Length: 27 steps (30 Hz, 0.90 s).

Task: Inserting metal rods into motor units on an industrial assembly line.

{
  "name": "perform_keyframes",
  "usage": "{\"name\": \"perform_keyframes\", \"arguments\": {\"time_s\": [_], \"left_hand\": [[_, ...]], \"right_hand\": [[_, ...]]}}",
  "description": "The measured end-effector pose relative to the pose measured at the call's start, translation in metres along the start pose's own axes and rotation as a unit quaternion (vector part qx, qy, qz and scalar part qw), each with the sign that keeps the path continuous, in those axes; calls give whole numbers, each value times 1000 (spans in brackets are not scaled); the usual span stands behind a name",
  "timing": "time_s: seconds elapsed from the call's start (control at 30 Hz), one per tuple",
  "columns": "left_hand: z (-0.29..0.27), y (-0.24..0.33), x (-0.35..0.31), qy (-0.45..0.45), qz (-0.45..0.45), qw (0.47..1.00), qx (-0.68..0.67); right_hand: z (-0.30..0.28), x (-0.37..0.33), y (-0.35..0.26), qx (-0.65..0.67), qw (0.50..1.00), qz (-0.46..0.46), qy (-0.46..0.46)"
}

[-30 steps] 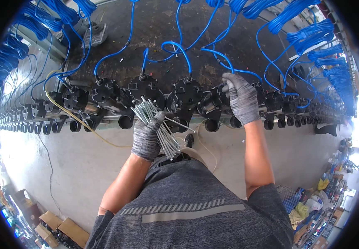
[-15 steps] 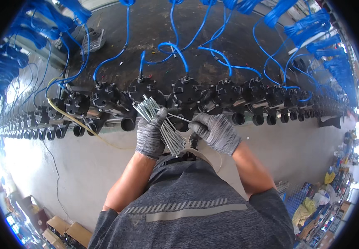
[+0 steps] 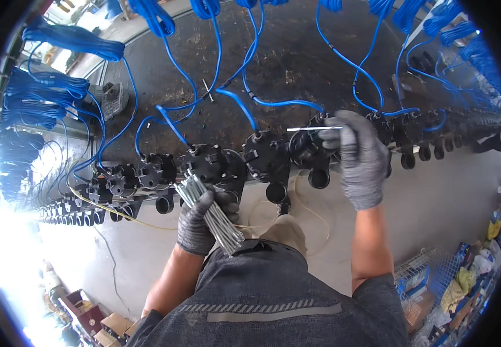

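In gloves of grey knit, both my hands are over the near edge of a dark workbench [image 3: 164, 63]. My left hand [image 3: 194, 228] is closed round a bundle of long thin metal rods [image 3: 220, 224], held slantwise in front of my waist. Between the fingers of my right hand [image 3: 363, 162] is a single metal rod [image 3: 305, 129], nearly level and pointing left. It is above a black round housing [image 3: 305, 149] in the row along the bench edge. Another black housing [image 3: 266, 159], with a blue cable leaving its top, stands between my hands.
Coiled blue cables [image 3: 74, 40] hang along the far side and left. A loose rod [image 3: 207, 90] lies on the bench. A yellow hose [image 3: 120, 215] runs below the row. Cardboard boxes [image 3: 114, 324] are at lower left, a wire basket [image 3: 430, 269] at lower right.
My right hand has drawn away from the bundle, up and to the right, with one rod. My left hand has dropped slightly with the bundle. The view has shifted along the bench.
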State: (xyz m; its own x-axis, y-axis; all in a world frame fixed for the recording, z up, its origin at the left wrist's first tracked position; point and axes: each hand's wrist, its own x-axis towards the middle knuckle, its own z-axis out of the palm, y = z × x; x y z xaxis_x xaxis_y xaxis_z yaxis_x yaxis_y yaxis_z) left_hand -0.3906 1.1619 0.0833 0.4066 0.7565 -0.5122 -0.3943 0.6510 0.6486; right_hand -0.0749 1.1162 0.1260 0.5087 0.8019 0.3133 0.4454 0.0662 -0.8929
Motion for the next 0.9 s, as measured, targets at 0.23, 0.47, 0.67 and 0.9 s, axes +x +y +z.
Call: {"name": "perform_keyframes", "arguments": {"time_s": [0.23, 0.47, 0.67, 0.9], "left_hand": [[38, -28, -8, 78, 50, 992, -80], [50, -40, -17, 107, 103, 987, -64], [63, -37, -14, 106, 135, 983, -66], [59, -37, 6, 36, 164, 977, -131]], "right_hand": [[27, 38, 51, 36, 991, -56, -113], [37, 56, 55, -71, 959, -191, -199], [60, 73, 51, -224, 852, -238, -410], [19, 8, 20, -9, 923, -103, -371]]}}
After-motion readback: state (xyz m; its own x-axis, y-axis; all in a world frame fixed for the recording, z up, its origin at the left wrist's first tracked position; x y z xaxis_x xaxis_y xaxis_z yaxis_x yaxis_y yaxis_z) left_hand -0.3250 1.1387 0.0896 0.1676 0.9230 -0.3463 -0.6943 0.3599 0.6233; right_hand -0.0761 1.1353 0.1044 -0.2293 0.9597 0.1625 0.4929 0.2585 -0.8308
